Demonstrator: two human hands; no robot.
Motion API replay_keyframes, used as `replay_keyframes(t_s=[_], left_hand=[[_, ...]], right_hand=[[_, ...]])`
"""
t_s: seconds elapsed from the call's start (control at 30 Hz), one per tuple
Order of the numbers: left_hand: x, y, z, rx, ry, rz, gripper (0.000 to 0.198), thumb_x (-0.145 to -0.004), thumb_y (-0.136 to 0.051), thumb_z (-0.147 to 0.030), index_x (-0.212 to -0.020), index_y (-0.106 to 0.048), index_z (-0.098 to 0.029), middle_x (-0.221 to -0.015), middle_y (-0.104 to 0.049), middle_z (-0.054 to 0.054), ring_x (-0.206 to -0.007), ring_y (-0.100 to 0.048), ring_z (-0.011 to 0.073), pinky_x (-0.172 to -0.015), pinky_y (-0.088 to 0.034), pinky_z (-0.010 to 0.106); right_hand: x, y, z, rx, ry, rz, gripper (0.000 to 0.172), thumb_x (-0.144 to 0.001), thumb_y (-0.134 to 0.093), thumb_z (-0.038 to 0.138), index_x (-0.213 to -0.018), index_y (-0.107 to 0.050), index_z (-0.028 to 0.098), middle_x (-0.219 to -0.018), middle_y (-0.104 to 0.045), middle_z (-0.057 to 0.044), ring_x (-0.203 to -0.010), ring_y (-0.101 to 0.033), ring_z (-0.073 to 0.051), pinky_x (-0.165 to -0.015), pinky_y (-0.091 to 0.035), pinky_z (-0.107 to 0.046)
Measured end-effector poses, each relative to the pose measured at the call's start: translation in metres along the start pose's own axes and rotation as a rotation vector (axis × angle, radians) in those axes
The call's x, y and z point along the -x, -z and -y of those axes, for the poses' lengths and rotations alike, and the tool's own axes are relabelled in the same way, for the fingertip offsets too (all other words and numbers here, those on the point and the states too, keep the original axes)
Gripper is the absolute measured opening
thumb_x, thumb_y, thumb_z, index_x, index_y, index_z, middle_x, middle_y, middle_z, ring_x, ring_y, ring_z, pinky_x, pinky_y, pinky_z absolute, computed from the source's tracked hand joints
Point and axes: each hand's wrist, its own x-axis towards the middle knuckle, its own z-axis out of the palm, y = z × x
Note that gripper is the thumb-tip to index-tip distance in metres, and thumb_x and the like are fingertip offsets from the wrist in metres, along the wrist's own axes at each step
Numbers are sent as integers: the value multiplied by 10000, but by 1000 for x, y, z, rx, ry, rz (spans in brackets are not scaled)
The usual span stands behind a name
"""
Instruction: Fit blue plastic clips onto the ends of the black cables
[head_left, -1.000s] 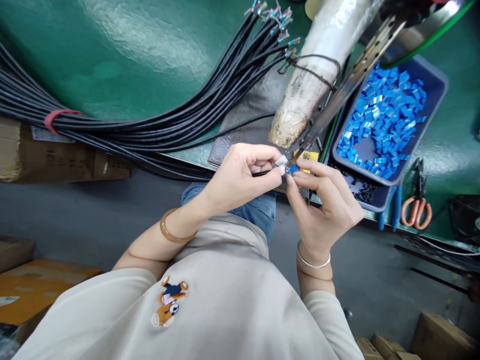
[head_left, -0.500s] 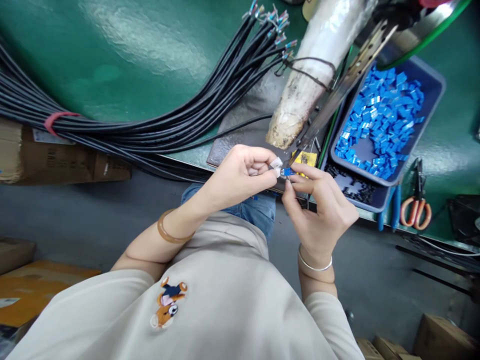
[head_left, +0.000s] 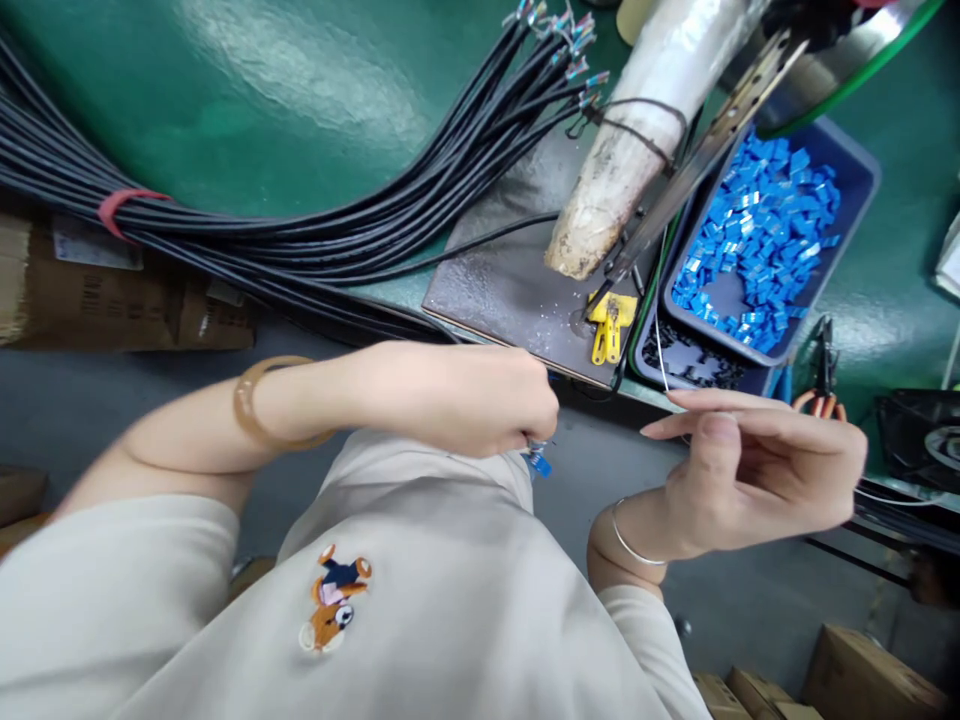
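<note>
My left hand [head_left: 480,400] is closed, back upward, above my lap. A small blue connector [head_left: 540,463] with short wires sticks out under its fingers. Off the table edge at the right, my right hand [head_left: 757,470] holds a thin white wire [head_left: 661,350] between its fingers; the wire runs up past the blue tray. A soldering iron [head_left: 675,200] hangs slanting beside a wrapped white tube [head_left: 619,180]. Yellow clips [head_left: 613,328] lie below its tip on the dark board [head_left: 510,290].
Black cables [head_left: 300,240], tied with a red band, sweep across the green table [head_left: 247,110]. A tray [head_left: 855,180] of blue connectors overlaps another with small black parts. Orange-handled scissors [head_left: 821,403] lie right of it. Cardboard boxes [head_left: 127,300] stand below at left.
My hands have moved apart: the left down and turned back upward with the blue connector, the right away to the right with the white wire. The yellow clips are now uncovered.
</note>
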Motion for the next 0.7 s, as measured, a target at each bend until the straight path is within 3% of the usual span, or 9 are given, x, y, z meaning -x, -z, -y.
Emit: replay_keyframes(t_s=[0.07, 0.1, 0.17, 0.23, 0.33, 0.4, 0.47, 0.6, 0.7], left_hand=[[6, -12, -22, -244, 33, -72, 230, -690, -573, 31, -656, -607, -194, -685, -658, 36, -586, -553, 157, -538, -332, 310], [9, -19, -31, -291, 53, -136, 251, -682, -544, 52, -633, -576, -192, -639, -629, 32, -545, -531, 156, -508, -305, 316], [13, -30, -37, -235, 122, -189, 249, -698, -529, 59, -666, -556, -187, -629, -617, 26, -523, -530, 143, -485, -299, 301], [13, -37, -28, 35, 232, -288, 182, -755, -555, 2, -729, -550, -178, -597, -607, 5, -469, -509, 115, -451, -303, 267], [14, -43, 1, 702, 445, -549, 105, -856, -605, -205, -802, -522, -168, -608, -634, -10, -383, -442, 59, -391, -323, 210], [16, -50, 18, 982, 484, -730, 167, -822, -663, -251, -810, -524, -159, -639, -660, 0, -373, -423, 35, -365, -291, 184], [17, -56, 28, 1102, 458, -830, 171, -766, -701, -220, -820, -558, -142, -654, -676, 13, -381, -424, 28, -363, -274, 175], [14, -59, 29, 1120, 389, -821, 91, -767, -663, -190, -786, -623, -111, -667, -692, 44, -400, -413, 25, -385, -269, 178], [8, -52, 25, 1024, 401, -769, 157, -795, -660, -225, -700, -639, -101, -604, -652, 27, -415, -391, 18, -401, -271, 168]], right_hand=[[3, 0, 0, -9, -5, 11, 81, -829, -672, 182, -864, -617, 231, -714, -708, 18, -502, -649, -151, -352, -443, -263], [4, 0, 0, 1, -16, 39, 82, -830, -673, 187, -851, -607, 229, -712, -713, 20, -490, -648, -148, -355, -449, -262], [8, 2, -1, 52, -39, 90, 98, -829, -679, 194, -815, -585, 219, -710, -721, 21, -488, -656, -140, -382, -471, -253], [12, 3, -3, 103, -31, 137, 118, -828, -685, 199, -787, -575, 215, -686, -712, 28, -527, -680, -139, -414, -485, -240], [17, 3, -6, 119, -21, 188, 111, -828, -683, 195, -783, -582, 213, -672, -697, 34, -595, -705, -146, -453, -497, -244], [18, 0, -8, 114, -26, 232, 95, -829, -679, 192, -798, -592, 214, -722, -714, 31, -612, -701, -140, -487, -519, -258], [19, -6, -9, 130, -21, 295, 86, -830, -675, 183, -842, -604, 229, -810, -737, 31, -617, -689, -129, -528, -546, -274], [17, -20, -8, 196, 68, 415, 124, -863, -629, 162, -929, -607, 265, -932, -744, 19, -616, -667, -113, -577, -563, -284], [15, -31, -8, 226, 130, 438, 85, -867, -632, 169, -887, -603, 247, -830, -710, 36, -596, -635, -92, -580, -541, -247]])
